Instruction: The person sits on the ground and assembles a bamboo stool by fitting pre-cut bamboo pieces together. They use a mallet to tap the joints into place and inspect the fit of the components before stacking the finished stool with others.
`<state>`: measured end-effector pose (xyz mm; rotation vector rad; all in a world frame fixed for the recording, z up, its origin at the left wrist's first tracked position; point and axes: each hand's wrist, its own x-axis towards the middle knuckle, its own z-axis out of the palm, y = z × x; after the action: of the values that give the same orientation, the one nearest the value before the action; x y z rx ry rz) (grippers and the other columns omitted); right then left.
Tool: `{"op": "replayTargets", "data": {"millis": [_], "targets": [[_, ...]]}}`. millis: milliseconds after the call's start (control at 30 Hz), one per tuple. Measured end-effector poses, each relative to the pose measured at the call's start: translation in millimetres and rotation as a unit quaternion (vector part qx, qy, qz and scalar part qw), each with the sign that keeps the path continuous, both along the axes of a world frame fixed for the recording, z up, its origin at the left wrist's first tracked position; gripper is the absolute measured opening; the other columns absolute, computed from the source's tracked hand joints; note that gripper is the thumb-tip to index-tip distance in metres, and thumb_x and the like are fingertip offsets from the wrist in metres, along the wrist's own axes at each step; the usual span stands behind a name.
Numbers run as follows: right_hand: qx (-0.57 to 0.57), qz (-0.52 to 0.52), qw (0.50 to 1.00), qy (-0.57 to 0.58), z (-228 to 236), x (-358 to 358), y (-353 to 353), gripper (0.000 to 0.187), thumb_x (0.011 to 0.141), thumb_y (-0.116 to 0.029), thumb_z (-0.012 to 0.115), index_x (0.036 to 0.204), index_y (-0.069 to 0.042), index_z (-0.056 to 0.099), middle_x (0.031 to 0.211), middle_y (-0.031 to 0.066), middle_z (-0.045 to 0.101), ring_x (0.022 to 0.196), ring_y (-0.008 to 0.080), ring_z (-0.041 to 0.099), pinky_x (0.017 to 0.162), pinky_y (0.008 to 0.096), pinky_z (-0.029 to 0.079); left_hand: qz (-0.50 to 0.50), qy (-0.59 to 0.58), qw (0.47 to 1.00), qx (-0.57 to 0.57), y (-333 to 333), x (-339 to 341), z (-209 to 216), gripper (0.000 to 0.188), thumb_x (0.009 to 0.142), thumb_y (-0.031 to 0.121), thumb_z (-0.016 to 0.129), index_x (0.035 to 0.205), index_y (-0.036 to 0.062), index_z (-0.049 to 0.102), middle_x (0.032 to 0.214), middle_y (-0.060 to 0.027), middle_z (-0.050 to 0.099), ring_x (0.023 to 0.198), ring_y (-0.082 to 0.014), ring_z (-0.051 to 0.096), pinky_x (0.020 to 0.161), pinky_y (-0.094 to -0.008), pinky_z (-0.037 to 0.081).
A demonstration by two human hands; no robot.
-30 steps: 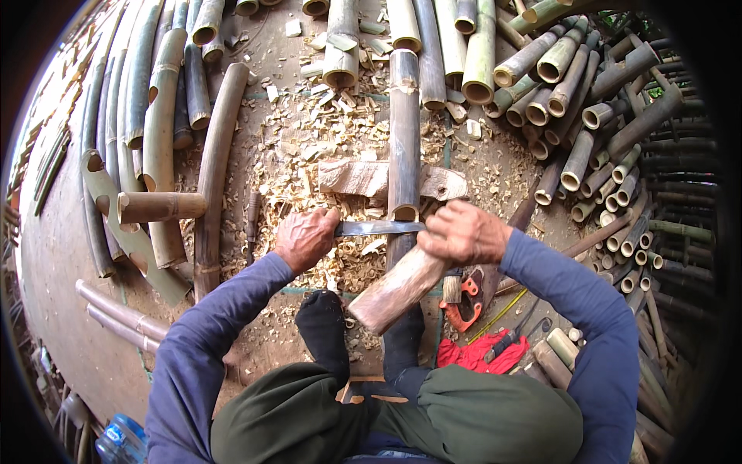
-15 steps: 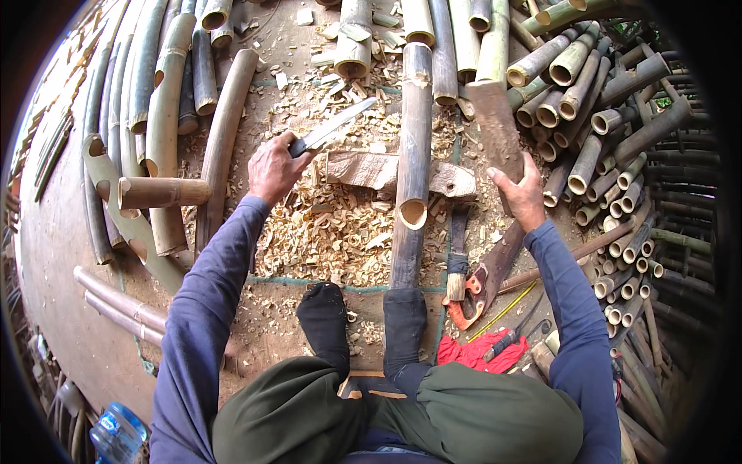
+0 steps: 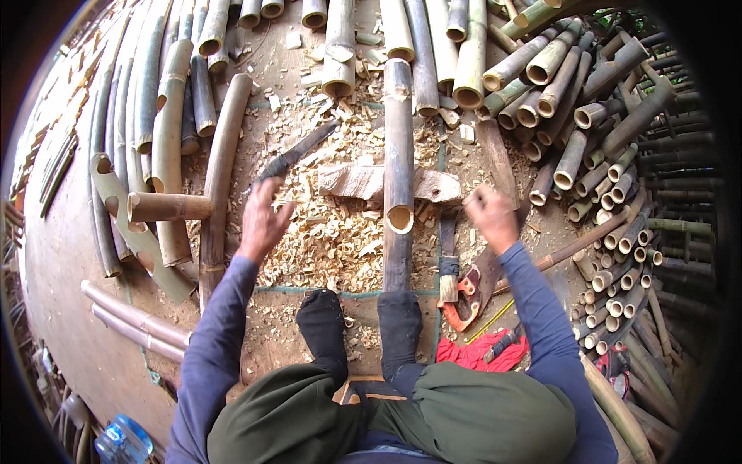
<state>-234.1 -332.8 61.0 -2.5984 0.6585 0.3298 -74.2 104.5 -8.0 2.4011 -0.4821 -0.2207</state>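
Observation:
A knife (image 3: pixel 294 151) with a dark handle lies on the shavings. Just on the near side of its handle, my left hand (image 3: pixel 265 220) is open, its fingers apart and holding nothing. My right hand (image 3: pixel 495 216) is closed and slightly blurred, with nothing visible in it. Beside it a flat brown wooden piece (image 3: pixel 497 155) rests on the ground, its near end partly behind the hand. Between my hands a dark bamboo tube (image 3: pixel 399 139) with an oval cut hole lies lengthwise across a pale wooden block (image 3: pixel 352 182). My right foot (image 3: pixel 399 325) is at the tube's near end.
Right of the tube lie a handsaw (image 3: pixel 461 305) with an orange handle, a red cloth (image 3: pixel 471 353) and a yellow tape (image 3: pixel 491 321). Bamboo tubes are stacked at the right (image 3: pixel 572 158) and laid out at the left (image 3: pixel 226 155). Wood shavings (image 3: pixel 325 247) cover the middle.
My left hand has let go of the knife and drawn back. The brown wooden piece has left my right hand and lies on the ground. My right hand has moved left and closed.

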Motion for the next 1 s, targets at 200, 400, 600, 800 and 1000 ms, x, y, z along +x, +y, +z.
{"op": "replayTargets", "data": {"millis": [200,400,600,800,1000], "targets": [[-0.108,0.043,0.992,0.057,-50.6,-77.5,56.7,0.057,0.086,-0.046,0.081,0.114,-0.004,0.057,0.104,0.0225,0.069,0.100,0.0441,0.072,0.085,0.0556,0.056,-0.069,0.338,0.928,-0.139,23.7,-124.9,26.9,0.033,0.098,0.025,0.075,0.112,-0.0047,0.075,0.096,-0.0107,0.078,0.086,-0.0176,0.072,0.077,-0.0326,0.059],[-0.027,-0.099,0.992,0.074,-50.0,-92.7,76.0,0.076,0.077,-0.037,0.086,0.130,0.000,0.046,0.120,0.0307,0.067,0.113,0.0505,0.067,0.096,0.0564,0.054,-0.103,0.558,0.691,-0.448,106.3,-254.1,2.4,0.049,0.113,0.033,0.046,0.121,-0.0096,0.068,0.096,-0.0133,0.074,0.093,-0.0227,0.071,0.090,-0.0380,0.057],[0.106,-0.207,0.971,-0.060,-99.6,-101.9,26.4,0.043,0.086,-0.034,0.065,0.110,0.001,0.064,0.112,0.0287,0.070,0.101,0.0427,0.072,0.087,0.0532,0.058,-0.083,0.703,0.628,-0.322,122.5,-236.7,-15.5,0.050,0.109,0.041,0.050,0.110,-0.0042,0.071,0.097,-0.0164,0.074,0.095,-0.0267,0.071,0.091,-0.0404,0.055],[0.560,-0.351,0.739,-0.131,32.2,-161.1,69.2,0.035,0.100,-0.028,0.058,0.124,-0.002,0.059,0.087,0.0158,0.066,0.063,0.0254,0.068,0.054,0.0411,0.059,0.106,0.615,0.696,-0.353,186.1,-261.6,-11.2,0.037,0.103,0.030,0.058,0.111,-0.0037,0.070,0.095,-0.0118,0.072,0.091,-0.0210,0.069,0.085,-0.0364,0.054],[0.546,-0.217,0.794,-0.155,63.8,-167.9,79.0,0.031,0.097,-0.013,0.052,0.122,0.003,0.060,0.082,0.0121,0.066,0.073,0.0221,0.067,0.069,0.0372,0.058,0.132,0.263,0.927,-0.235,210.9,-165.5,92.1,0.027,0.096,0.019,0.066,0.112,-0.0032,0.069,0.092,-0.0071,0.070,0.087,-0.0153,0.066,0.080,-0.0323,0.054]]}}
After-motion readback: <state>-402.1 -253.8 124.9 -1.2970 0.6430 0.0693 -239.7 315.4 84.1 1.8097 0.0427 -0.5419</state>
